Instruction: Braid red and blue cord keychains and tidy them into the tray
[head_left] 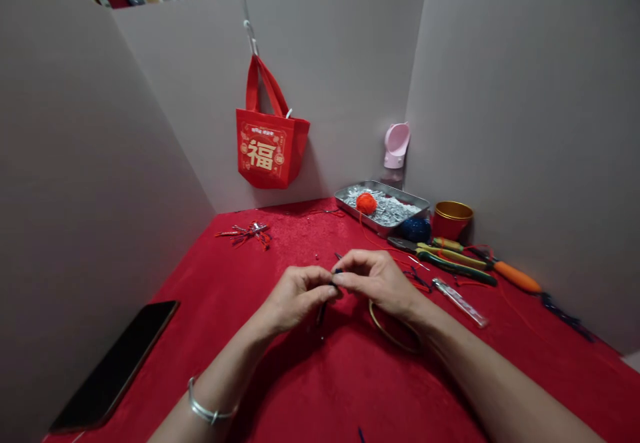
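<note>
My left hand and my right hand meet above the middle of the red cloth. Both are pinched closed on a small dark cord piece held between the fingertips. A dark strand hangs down from it under my left hand. A thin gold ring lies on the cloth below my right wrist. A silver bangle sits on my left wrist.
A metal tray of silver bits holds an orange thread ball. Beside it sit a blue ball, a red-gold tin, pliers and an orange-handled tool. A phone lies left. Finished tassels lie at the back. A red bag hangs on the partition.
</note>
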Motion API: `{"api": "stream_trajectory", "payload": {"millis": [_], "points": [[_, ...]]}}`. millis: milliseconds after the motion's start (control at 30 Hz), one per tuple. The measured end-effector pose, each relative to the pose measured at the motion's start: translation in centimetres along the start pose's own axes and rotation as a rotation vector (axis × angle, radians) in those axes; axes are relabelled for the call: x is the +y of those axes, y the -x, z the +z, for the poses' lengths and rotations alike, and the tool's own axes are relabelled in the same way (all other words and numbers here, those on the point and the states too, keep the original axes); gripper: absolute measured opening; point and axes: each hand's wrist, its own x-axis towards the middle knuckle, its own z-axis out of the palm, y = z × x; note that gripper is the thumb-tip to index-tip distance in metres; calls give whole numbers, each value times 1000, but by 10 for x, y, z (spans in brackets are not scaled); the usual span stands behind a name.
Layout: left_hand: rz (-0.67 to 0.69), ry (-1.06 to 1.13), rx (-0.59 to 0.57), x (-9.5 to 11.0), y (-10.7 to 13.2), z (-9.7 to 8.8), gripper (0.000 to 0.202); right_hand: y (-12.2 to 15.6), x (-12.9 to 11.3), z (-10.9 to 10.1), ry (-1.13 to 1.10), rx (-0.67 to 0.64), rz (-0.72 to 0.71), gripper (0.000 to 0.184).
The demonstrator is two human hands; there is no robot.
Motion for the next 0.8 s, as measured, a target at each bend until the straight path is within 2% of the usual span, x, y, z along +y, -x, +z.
{"api": "stream_trajectory", "payload": {"millis": [133,200,333,433,700,800], "points": [[-31,-53,33,1,-2,1,18,-1,1,-1,69,-3,-49,11],[-30,3,-14,3,-2,1,18,-1,0,-1,29,-11,-41,12],[-3,205,-181,4,2,-1,18,1,-2,-4,-133,-84,18,17],[-41,258,-224,-1,2,-2,20,0,-1,-7,-85,-29,0,17],[-91,177,-95,-12,2,1,27,-2,0,-6,20,7,70,21],[-76,222,-89,-11,2,3,28,-2,1,-3,29,32,67,21]]}}
